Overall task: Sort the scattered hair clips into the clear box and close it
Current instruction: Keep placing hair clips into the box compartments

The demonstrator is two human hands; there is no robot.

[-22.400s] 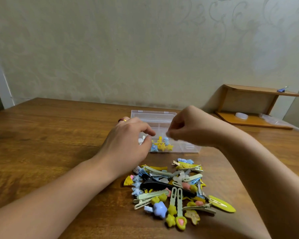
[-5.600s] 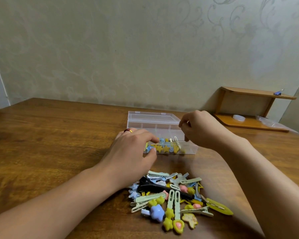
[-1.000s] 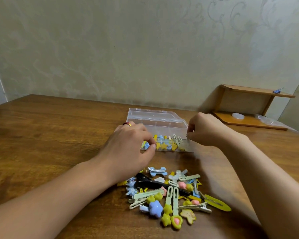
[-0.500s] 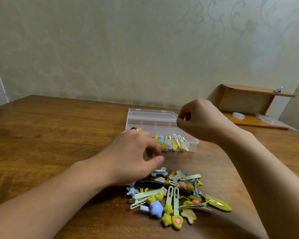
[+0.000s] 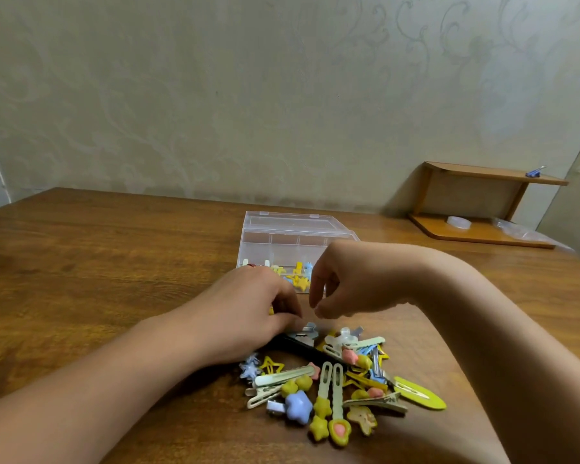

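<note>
Two hands meet over the hair clips (image 5: 335, 383): left hand (image 5: 248, 316) rests on the pile's far edge, fingers curled, its grasp hidden; right hand (image 5: 352, 283) hovers, fingers loosely bent, holding nothing visible. Beyond stands the clear box (image 5: 292, 242), lid open to receive clips.

Both hands over hair clips (image 5: 335, 380), open clear box (image 5: 292, 236) behind

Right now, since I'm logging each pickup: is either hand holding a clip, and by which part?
Cannot be told. The left hand touches the pile; the right hand hovers with fingers curled.
</note>
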